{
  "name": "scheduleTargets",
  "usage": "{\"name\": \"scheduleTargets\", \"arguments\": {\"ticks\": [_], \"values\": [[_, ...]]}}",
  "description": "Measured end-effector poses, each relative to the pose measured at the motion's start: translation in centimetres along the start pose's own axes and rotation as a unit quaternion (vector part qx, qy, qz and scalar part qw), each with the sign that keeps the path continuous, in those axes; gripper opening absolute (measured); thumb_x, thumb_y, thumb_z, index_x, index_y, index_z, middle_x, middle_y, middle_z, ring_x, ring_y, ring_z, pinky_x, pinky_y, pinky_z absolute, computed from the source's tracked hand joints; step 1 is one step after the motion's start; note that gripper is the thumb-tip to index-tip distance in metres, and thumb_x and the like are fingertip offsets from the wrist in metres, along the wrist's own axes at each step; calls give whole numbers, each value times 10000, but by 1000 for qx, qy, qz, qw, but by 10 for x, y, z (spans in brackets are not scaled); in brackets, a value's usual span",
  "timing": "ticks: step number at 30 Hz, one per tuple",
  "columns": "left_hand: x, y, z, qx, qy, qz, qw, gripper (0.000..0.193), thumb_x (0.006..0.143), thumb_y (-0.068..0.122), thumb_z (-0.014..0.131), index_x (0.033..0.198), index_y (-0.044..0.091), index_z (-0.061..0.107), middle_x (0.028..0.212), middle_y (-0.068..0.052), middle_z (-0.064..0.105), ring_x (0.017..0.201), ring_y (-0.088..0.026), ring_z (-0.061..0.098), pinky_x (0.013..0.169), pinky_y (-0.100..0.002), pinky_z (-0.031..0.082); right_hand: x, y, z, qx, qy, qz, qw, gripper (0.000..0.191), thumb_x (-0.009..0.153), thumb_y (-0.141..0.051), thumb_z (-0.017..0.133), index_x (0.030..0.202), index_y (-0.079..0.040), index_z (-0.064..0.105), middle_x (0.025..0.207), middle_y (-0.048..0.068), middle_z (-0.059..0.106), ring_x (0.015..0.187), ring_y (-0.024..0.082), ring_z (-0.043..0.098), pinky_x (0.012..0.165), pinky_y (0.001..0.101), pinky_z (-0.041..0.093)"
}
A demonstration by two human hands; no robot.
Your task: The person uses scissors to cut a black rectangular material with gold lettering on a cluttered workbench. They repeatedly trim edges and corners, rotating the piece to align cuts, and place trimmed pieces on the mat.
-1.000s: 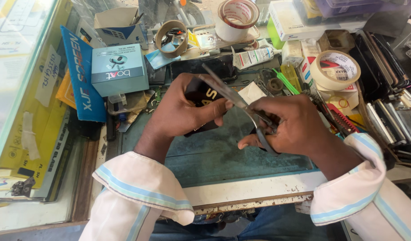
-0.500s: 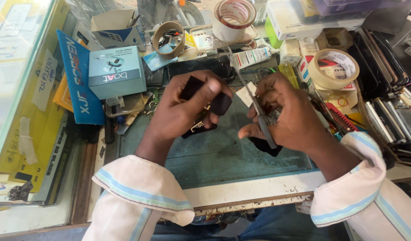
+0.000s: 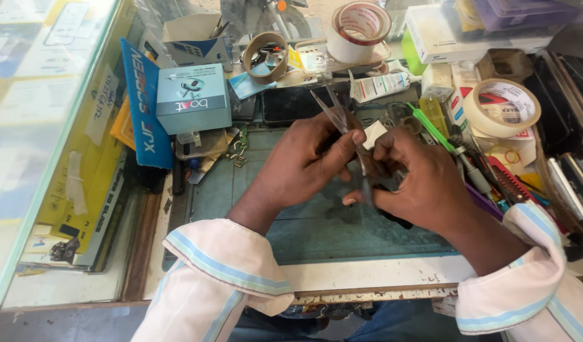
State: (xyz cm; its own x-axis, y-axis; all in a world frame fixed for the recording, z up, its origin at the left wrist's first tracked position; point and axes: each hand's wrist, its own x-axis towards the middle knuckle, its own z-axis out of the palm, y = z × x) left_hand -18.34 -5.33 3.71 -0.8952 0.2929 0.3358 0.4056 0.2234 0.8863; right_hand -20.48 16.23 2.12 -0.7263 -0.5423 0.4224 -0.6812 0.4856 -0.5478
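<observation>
Fingers of two hands, left (image 3: 298, 168) and right (image 3: 418, 183), pinch one tweezers (image 3: 339, 120).

The small dark part (image 3: 388, 190) between the left hand (image 3: 304, 166) and the right hand (image 3: 424, 187) is mostly covered by the fingers, so its shape cannot be told, and the lower ends of the scissors (image 3: 337, 115) are hidden inside the grip. Both sleeves are cut off by the bottom edge. The tools (image 3: 576, 183) at the right border of the worktop (image 3: 342, 234) are cut by the edge and too crowded to name.
</observation>
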Motion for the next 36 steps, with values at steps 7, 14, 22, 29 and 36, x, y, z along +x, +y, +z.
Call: {"name": "scheduleTargets", "arguments": {"ticks": [7,14,22,29,36], "values": [[-1,1,-2,16,16,24,999,272,1080,266,584,1121,1,630,865,-81,776,668,-136,772,593,-290,592,-2,2,2,84,-1,-9,996,613,749,-82,863,1301,-28,601,1113,122,766,1039,206,770,908,334,609],[-1,-3,-10,-122,55,-15,991,235,1086,229,531,1190,40,439,944,-102,748,758,-121,724,483,-251,537,0,10,-1,219,20,37,975,577,827,-47,828,1346,-30,578,1128,111,755,1035,160,737,927,307,612],[-2,-6,-13,-107,63,-42,991,246,1085,279,493,1097,34,505,1002,-37,800,651,-91,736,449,-224,496,0,3,-4,147,18,11,989,548,812,-63,844,1307,-25,611,1054,95,772,950,133,755,871,288,624],[-1,-10,-12,-75,42,-70,994,361,1007,313,711,1042,-45,741,771,-85,693,541,-77,593,428,-246,479,2,-1,-9,93,30,-32,995,542,801,-84,858,1297,-46,641,1053,89,766,951,145,764,852,296,632],[-4,-4,-6,-156,104,-45,981,347,1098,342,471,1161,12,556,813,-21,576,526,-65,550,393,-225,407,0,-2,-8,69,33,-19,997,528,790,-133,880,1258,-47,651,1009,79,766,903,143,773,809,297,633]]}}
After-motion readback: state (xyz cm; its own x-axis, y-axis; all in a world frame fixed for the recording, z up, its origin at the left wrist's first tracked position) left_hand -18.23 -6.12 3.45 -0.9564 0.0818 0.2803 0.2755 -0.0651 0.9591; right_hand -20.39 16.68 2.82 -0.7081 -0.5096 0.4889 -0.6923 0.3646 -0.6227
